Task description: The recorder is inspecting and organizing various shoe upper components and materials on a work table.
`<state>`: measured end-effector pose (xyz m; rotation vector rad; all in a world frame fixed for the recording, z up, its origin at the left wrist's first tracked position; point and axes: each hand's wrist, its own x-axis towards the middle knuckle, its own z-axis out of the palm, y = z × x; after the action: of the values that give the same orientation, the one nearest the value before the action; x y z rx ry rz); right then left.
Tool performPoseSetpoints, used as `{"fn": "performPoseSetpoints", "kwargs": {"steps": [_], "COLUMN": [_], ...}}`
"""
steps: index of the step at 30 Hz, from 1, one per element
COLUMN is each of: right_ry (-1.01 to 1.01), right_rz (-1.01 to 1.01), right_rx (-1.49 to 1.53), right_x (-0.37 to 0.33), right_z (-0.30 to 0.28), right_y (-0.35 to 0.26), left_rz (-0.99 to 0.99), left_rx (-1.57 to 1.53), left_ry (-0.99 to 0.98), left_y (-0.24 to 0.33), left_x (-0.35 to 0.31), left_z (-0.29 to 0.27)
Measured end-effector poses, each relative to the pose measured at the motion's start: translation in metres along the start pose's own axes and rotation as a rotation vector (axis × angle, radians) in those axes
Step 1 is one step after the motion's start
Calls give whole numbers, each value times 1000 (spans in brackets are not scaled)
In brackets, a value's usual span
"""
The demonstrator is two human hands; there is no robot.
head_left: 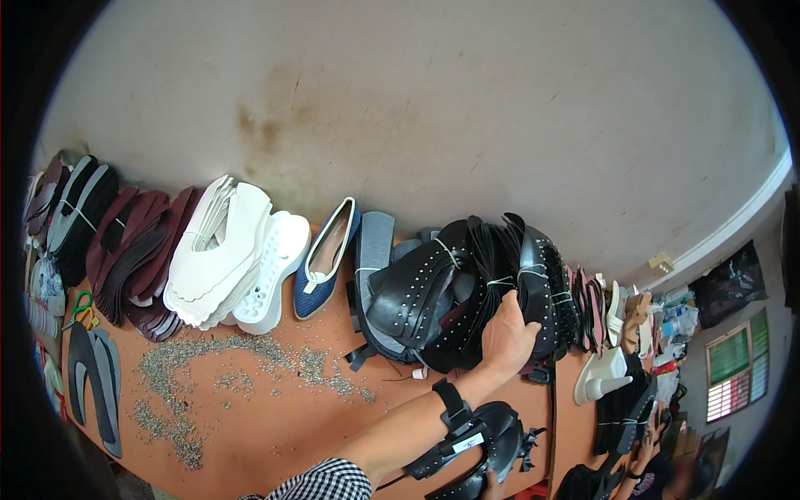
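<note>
My left hand (507, 335), with a black watch (452, 407) on its wrist, reaches into the tied bundles of black studded shoe uppers (500, 279) by the wall. Its fingers are curled against the front of one bundle, and their tips are hidden. At the lower edge my right hand (492, 486) shows only in part, closed on a smaller stack of black studded shoe uppers (503, 442). A white label (467, 443) lies across that stack's strap. Beside the bundles stands a thick grey stack (377, 237) tied with string.
Many small metallic studs (179, 362) lie scattered on the orange table (275, 425). Along the wall are a navy slip-on shoe (327, 258), white soles (275, 271), white cut pieces (237, 242) and maroon ones (142, 242). Green-handled scissors (82, 307) lie left. A co-worker's hand (646, 450) shows at right.
</note>
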<state>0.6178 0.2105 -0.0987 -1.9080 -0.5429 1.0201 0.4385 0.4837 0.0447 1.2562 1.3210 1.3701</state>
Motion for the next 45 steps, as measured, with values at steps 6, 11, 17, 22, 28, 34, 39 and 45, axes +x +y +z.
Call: {"fn": "performPoseSetpoints", "kwargs": {"steps": [6,11,17,22,28,34,39,45], "right_ry": [36,56,113,50,38,15,-73,-124], "right_rz": [-109,-183,-261,-280,-213,-173,-29,33], "right_rx": [-123,-182,-223,-65,58,45,-97,-297], "right_x": [8,3,5,7,0,-6,-5,2], "right_z": [-2,2,2,-15,-2,-9,-17,-18], "right_y": [1,8,19,12,-3,-18,-36,-38], "left_rz": [94,-180,-163,-221,-287,-79,-11,-26], "left_rx": [121,-74,434,-56,-145,677,554,485], "left_ry": [-145,-236,-106,-312,-235,-125,-57,197], "left_y": [-13,-7,18,-13,-12,39,23,-23], "left_x": [-10,58,59,88,95,51,35,67], "left_z": [-11,-35,-6,1,12,42,37,-21]}}
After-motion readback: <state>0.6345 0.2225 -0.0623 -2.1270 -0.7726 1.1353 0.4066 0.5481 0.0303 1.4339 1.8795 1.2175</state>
